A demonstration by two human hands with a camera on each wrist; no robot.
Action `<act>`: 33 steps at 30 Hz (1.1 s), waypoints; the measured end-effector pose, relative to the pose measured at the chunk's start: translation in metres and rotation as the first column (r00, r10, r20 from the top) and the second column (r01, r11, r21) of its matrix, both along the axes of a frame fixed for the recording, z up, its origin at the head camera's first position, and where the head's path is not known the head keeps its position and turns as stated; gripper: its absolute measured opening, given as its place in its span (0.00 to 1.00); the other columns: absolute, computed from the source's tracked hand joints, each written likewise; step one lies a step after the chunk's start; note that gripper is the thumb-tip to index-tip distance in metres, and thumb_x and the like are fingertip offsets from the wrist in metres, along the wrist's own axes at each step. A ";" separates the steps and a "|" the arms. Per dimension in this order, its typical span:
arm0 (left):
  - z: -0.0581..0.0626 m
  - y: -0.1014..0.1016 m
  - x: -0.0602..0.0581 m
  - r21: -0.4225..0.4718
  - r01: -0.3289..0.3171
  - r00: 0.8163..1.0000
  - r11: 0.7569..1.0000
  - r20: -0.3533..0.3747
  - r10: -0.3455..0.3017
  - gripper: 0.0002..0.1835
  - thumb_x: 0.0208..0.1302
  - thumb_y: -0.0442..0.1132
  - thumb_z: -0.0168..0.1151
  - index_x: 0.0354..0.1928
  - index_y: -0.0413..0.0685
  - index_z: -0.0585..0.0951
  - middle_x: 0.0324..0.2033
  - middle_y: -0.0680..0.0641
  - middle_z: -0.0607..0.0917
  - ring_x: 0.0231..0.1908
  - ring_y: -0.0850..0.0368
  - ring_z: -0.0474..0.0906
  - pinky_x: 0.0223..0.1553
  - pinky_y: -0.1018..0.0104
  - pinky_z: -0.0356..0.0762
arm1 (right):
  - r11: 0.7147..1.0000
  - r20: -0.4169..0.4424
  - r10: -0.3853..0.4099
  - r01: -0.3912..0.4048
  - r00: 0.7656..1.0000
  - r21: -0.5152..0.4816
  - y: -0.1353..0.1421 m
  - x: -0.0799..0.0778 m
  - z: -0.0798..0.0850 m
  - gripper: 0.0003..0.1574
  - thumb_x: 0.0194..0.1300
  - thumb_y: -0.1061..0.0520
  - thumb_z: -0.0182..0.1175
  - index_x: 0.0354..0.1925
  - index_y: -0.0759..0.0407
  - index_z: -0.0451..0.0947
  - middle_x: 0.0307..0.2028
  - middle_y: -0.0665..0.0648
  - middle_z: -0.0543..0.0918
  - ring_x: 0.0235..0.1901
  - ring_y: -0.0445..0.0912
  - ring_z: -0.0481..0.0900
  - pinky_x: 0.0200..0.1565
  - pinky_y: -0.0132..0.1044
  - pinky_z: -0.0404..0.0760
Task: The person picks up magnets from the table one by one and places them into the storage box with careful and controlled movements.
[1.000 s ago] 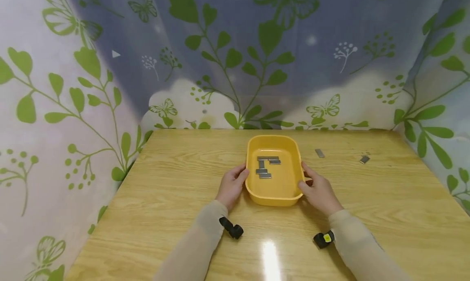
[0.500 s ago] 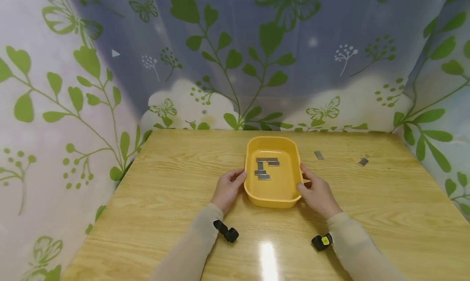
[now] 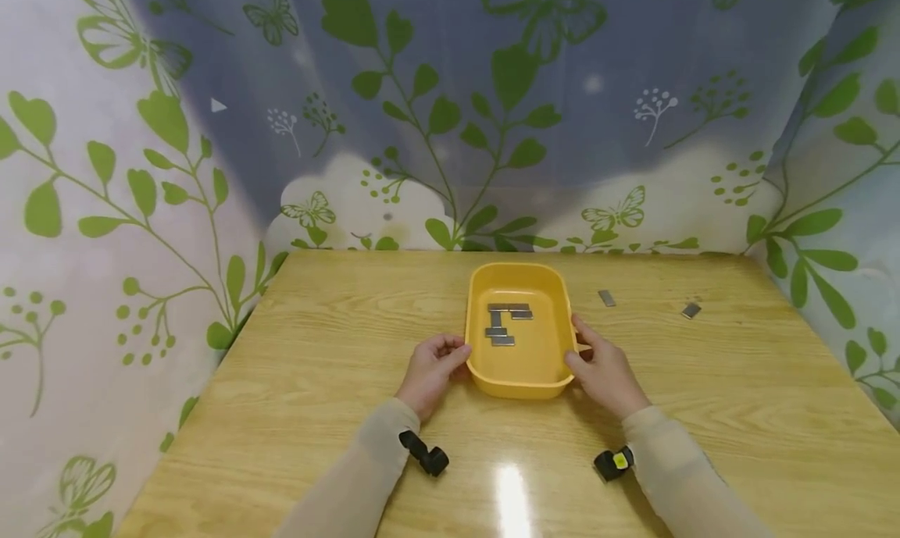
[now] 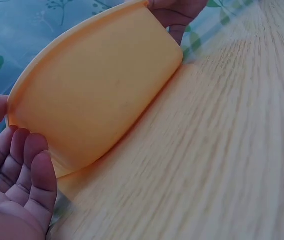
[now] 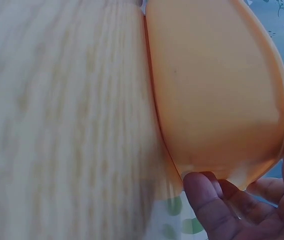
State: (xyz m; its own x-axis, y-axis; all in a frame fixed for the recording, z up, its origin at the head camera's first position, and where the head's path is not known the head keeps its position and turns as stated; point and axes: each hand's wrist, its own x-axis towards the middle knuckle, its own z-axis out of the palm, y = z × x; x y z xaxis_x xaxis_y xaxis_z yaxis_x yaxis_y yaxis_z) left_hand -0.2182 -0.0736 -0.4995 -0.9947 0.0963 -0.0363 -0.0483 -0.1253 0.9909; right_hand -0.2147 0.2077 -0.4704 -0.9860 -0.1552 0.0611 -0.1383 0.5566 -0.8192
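Note:
A yellow plastic tub (image 3: 521,390) with rounded corners stands on the wooden table. Inside, on its floor, lie several small grey rectangular metal-looking pieces (image 3: 496,333), some end to end and some staggered. My left hand (image 3: 430,372) holds the tub's left side, thumb at the rim and fingertips against the outer wall, as the left wrist view shows. On the opposite side, my right hand (image 3: 606,372) grips the tub with its thumb by the rim and fingers (image 5: 207,197) at the outer wall. The tub's base sits close along the tabletop in both wrist views.
To the right of the tub, one grey piece (image 3: 607,297) lies on the table (image 3: 337,319). Another grey piece (image 3: 691,311) rests farther right, with tiny specks beside it. A curtain (image 3: 394,132) printed with leaves and butterflies hangs behind the table.
My left hand has slid a little toward the near end of the tub's left side. The right hand keeps its hold, and the pieces keep their arrangement.

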 end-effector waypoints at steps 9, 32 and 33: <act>-0.002 -0.004 0.000 -0.002 0.015 1.000 1.000 -0.003 -0.015 0.11 0.65 0.37 0.62 0.44 0.35 0.77 0.32 0.48 0.79 0.33 0.54 0.76 0.38 0.61 0.78 | 1.000 -0.002 -0.005 0.005 1.000 -0.001 -0.003 0.000 -0.001 0.41 0.66 0.59 0.52 0.74 0.56 0.51 0.58 0.67 0.73 0.41 0.52 0.80 0.34 0.34 0.81; -0.004 -0.002 -0.004 0.011 0.024 1.000 1.000 0.003 -0.024 0.12 0.65 0.37 0.62 0.44 0.36 0.77 0.33 0.47 0.78 0.34 0.55 0.76 0.38 0.65 0.77 | 0.997 0.074 0.022 -0.017 0.997 -0.070 0.017 0.001 0.016 0.46 0.72 0.40 0.49 0.74 0.62 0.45 0.61 0.71 0.68 0.52 0.61 0.76 0.41 0.45 0.82; -0.004 -0.002 -0.003 0.017 0.022 1.000 1.000 0.004 -0.022 0.12 0.65 0.37 0.63 0.44 0.36 0.77 0.33 0.47 0.78 0.34 0.55 0.76 0.37 0.65 0.77 | 0.997 0.072 0.020 -0.014 0.997 -0.078 0.020 0.001 0.018 0.46 0.72 0.40 0.49 0.74 0.62 0.45 0.61 0.70 0.68 0.52 0.61 0.76 0.42 0.45 0.82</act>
